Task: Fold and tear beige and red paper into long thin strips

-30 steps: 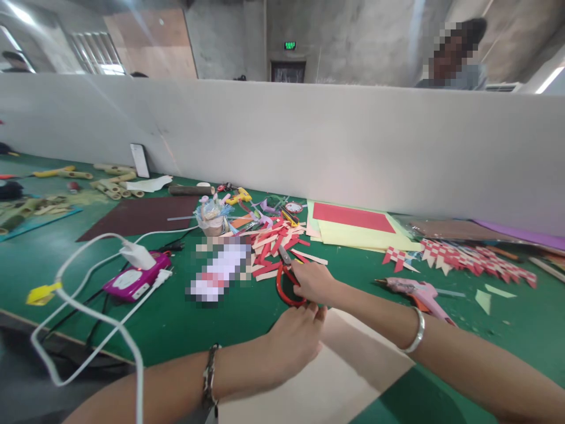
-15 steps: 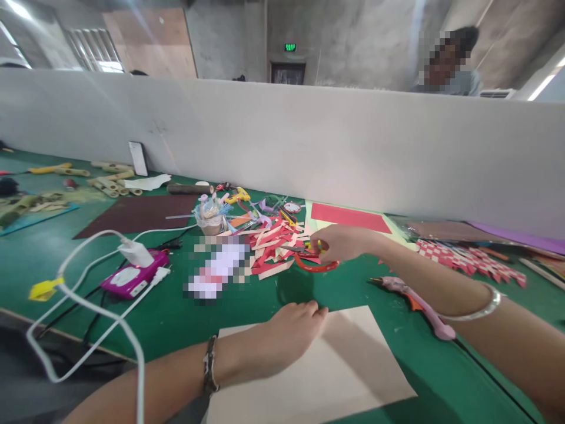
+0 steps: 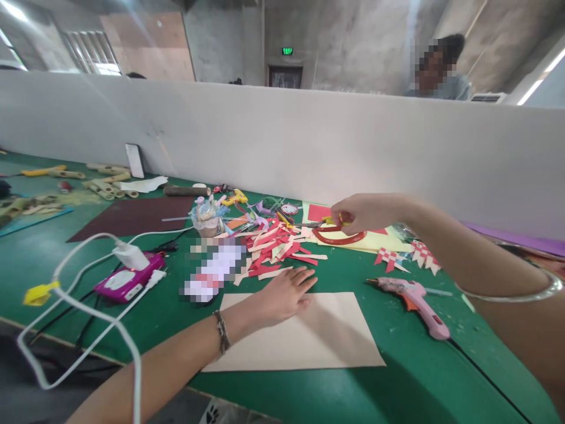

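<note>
My right hand (image 3: 368, 213) is closed around red-handled scissors (image 3: 338, 234), held just above the yellow and red paper sheets (image 3: 375, 240) at the back of the green table. My left hand (image 3: 285, 292) lies flat with fingers stretched out on the top edge of a beige paper sheet (image 3: 326, 341) in front of me. A heap of red and beige paper strips (image 3: 276, 247) lies just beyond my left hand.
A pink glue gun (image 3: 412, 297) lies right of the beige sheet. A magenta device with a white plug and cable (image 3: 128, 274) sits at left. A cup of craft bits (image 3: 207, 218), red-white woven pieces (image 3: 406, 256), a dark mat (image 3: 136, 215) and a white partition (image 3: 309, 141) with a person behind it are further back.
My right hand picked up the scissors from beside the strip heap and carried them up and to the right, over the yellow sheets. My left hand has flattened on the beige sheet.
</note>
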`<state>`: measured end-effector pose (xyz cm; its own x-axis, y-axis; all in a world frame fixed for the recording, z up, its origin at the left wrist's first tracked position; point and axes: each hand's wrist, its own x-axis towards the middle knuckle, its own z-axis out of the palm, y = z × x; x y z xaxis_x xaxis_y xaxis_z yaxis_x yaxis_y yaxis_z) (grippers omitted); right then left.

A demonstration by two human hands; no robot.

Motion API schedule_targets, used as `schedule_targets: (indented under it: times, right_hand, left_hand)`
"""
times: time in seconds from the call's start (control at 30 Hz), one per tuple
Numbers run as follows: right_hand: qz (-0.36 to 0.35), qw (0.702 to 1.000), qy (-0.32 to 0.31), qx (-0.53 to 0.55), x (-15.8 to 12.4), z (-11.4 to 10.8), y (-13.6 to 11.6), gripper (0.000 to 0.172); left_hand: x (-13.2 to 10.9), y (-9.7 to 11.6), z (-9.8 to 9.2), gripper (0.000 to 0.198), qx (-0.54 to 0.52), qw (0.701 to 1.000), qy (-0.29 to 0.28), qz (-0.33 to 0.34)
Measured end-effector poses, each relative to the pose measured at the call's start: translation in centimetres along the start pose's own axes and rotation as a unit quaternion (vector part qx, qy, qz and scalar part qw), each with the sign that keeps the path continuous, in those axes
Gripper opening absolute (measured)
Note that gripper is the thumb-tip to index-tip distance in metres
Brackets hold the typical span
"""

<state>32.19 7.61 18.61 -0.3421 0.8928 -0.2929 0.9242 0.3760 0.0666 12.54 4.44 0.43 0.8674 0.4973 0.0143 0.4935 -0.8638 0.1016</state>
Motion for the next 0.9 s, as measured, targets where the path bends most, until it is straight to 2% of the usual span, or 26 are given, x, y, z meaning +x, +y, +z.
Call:
schedule_targets:
  times: [0.1, 0.23, 0.43, 0.53, 0.7, 0.83, 0.9]
  right_hand:
    - [0.024, 0.999, 0.019, 0.028, 0.7, 0.8, 1.7, 0.014]
    - [0.066, 0.996, 0.026, 0.052, 2.7, 2.9, 4.6, 0.012]
    - [0.103, 0.991, 0.032, 0.074, 6.0, 7.4, 8.4, 0.017]
    - [0.125, 0.989, 0.029, 0.078, 7.3, 10.0, 9.6, 0.028]
    - [0.142, 0.986, 0.023, 0.079, 8.7, 13.3, 10.5, 0.030]
    - [0.139, 0.987, 0.018, 0.077, 9.3, 14.7, 10.2, 0.029]
    - [0.133, 0.988, 0.033, 0.075, 9.2, 14.9, 9.7, 0.029]
  left_hand:
    - [0.8, -1.2, 0.7, 0.054, -0.029, 0.999, -0.026, -0.009]
    - [1.8, -2.4, 1.1, 0.058, -0.045, 0.998, -0.010, -0.044]
    - [2.9, -3.9, 1.0, 0.057, -0.022, 0.992, 0.028, -0.121]
    - [2.7, -3.8, 0.2, 0.056, -0.017, 0.991, 0.038, -0.129]
    - [0.0, -1.8, -1.3, 0.059, -0.089, 0.993, 0.031, -0.067]
    - [-2.7, 0.4, -1.5, 0.082, -0.176, 0.982, -0.058, 0.041]
    - [-3.7, 1.2, -1.2, 0.087, -0.199, 0.973, -0.084, 0.081]
